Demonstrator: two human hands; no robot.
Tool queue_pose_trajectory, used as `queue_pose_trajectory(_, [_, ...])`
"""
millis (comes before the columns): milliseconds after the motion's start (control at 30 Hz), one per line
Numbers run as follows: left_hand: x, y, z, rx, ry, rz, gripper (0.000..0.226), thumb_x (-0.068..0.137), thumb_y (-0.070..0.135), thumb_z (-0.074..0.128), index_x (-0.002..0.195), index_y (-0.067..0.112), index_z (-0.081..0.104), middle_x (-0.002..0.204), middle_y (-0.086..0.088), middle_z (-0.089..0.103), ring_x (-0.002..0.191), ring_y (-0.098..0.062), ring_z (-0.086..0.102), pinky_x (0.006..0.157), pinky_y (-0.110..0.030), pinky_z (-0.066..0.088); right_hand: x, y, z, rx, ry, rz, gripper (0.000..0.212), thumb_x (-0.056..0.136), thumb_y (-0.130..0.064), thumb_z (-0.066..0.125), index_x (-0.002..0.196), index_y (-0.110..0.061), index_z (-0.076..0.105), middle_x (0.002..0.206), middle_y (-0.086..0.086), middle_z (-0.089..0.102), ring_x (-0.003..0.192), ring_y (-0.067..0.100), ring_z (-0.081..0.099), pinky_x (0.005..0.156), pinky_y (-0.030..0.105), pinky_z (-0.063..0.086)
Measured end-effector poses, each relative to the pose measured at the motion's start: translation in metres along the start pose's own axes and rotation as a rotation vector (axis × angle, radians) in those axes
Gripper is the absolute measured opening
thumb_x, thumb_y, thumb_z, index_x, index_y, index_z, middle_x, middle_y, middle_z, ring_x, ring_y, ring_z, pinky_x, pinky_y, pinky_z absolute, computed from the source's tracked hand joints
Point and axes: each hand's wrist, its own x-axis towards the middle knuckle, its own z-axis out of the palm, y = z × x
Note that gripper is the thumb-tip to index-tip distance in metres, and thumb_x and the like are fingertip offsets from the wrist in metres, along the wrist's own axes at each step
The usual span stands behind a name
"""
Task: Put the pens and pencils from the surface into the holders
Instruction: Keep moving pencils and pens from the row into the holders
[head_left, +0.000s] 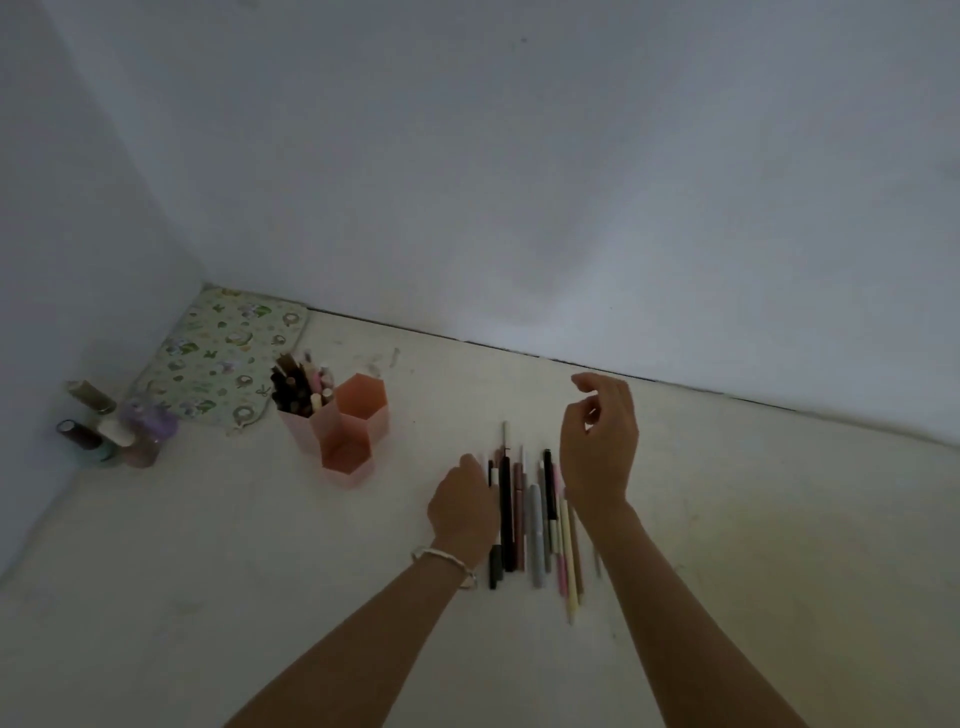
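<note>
A row of several pens and pencils (532, 519) lies side by side on the pale surface (208, 571), pointing away from me. My left hand (462, 501) rests at the row's left edge, fingers curled down against the outermost pens; whether it grips one I cannot tell. My right hand (600, 441) hovers above the row's right side, fingers loosely apart and holding nothing. To the left stands a cluster of pink hexagonal holders (343, 426). The rear left holder is full of pens (301, 382); the other two look empty.
Small bottles (111, 426) stand in the left corner beside a patterned cloth (218, 358). White walls close off the far side and the left side of the surface.
</note>
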Motion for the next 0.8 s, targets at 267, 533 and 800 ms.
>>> queue_pose_trajectory(267, [0.005,0.008,-0.010,-0.225,0.065,-0.081,0.027,0.094,0.022,0.060,0.118,0.012,0.052,0.107,-0.007,0.066,0.096,-0.024,0.065,0.083,-0.035,0.053,-0.005,0.034,0.012,-0.062,-0.210,0.155,0.027,0.089,0.001,0.053,0.110,-0.011,0.064,0.101,-0.001,0.065,0.084,0.011,0.059,0.071,0.009,0.040])
queue_pose_trajectory(533, [-0.002,0.007,-0.058,-0.475,0.273,0.101,0.029,0.092,0.016,0.064,0.120,0.018,0.055,0.081,0.012,0.060,0.073,-0.002,0.061,0.068,-0.020,0.053,-0.001,0.048,0.065,-0.510,-0.681,0.158,0.019,0.099,-0.013,0.045,0.114,-0.004,0.054,0.102,0.012,0.066,0.096,0.025,0.059,0.081,0.035,0.052])
queue_pose_trajectory(800, [-0.018,-0.003,-0.124,-0.626,0.624,0.343,0.051,0.094,0.011,0.061,0.140,0.027,0.046,0.098,0.017,0.058,0.083,-0.007,0.063,0.072,-0.016,0.056,0.039,0.017,0.058,-0.354,-0.472,0.131,0.011,0.088,-0.004,0.051,0.098,-0.001,0.055,0.090,0.016,0.062,0.078,0.026,0.052,0.067,0.029,0.034])
